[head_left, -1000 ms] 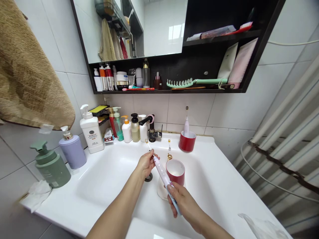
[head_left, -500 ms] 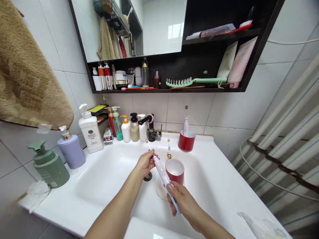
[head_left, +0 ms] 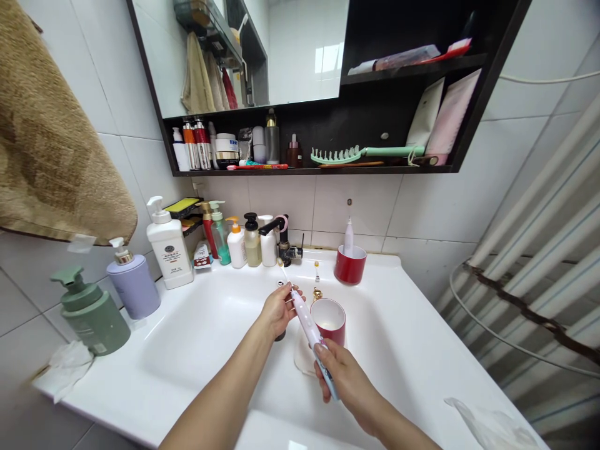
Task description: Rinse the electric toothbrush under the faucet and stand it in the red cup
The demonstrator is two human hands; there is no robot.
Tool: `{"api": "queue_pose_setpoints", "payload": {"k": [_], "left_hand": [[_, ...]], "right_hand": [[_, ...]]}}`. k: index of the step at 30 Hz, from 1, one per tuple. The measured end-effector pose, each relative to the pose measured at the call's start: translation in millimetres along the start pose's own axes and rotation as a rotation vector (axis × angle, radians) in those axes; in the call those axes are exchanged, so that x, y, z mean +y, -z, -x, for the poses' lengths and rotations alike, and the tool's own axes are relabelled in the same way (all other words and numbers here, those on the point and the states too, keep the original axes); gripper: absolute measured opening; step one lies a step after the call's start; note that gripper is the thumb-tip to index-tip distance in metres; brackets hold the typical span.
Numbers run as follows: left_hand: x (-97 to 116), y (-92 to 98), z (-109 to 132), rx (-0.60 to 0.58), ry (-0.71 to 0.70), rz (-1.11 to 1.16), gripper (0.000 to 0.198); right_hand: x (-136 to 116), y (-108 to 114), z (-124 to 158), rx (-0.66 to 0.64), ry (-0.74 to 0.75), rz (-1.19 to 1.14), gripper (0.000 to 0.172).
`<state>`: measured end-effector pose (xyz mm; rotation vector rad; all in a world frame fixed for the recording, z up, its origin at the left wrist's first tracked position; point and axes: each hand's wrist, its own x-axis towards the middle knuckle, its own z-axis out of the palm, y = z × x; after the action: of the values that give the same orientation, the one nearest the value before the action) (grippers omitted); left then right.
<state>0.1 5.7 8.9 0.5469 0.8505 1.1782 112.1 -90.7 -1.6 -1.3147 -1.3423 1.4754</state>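
Over the sink, my right hand is wrapped round the lower handle of a pale pink electric toothbrush. The handle slants up and away to the left. My left hand pinches the neck of its brush head where it meets the handle; the bristle end points at the faucet. Just beyond the handle stands a red cup with a white inside, on a pale piece in the basin. Another small brush head lies on the sink's back ledge, near a gold-coloured fitting.
A second red cup holds another electric toothbrush at the back. The black faucet stands beside several pump bottles. A dark cabinet with a green hairbrush overhangs the ledge. Crumpled tissue lies left.
The brush head has swung slightly right and lines up more closely with the handle. My left hand has shifted a little right along with it; my right hand keeps its hold.
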Motion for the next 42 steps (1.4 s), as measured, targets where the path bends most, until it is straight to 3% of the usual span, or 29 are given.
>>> {"api": "queue_pose_setpoints", "payload": {"k": [23,29,42], "left_hand": [[-4.0,0.0,-0.7,-0.002,0.003,-0.027,0.013],[-2.1,1.2,-1.8,0.051,-0.062,-0.021,0.015],[-3.9,1.1,-2.0,0.024,-0.095,-0.047,0.016]], "right_hand": [[0.4,1.6,-0.1,-0.007,-0.005,-0.004,0.028],[-2.3,0.9,0.8,-0.025,-0.006,-0.005,0.029],[1.1,1.1,0.0,-0.012,0.0,0.012,0.031]]}}
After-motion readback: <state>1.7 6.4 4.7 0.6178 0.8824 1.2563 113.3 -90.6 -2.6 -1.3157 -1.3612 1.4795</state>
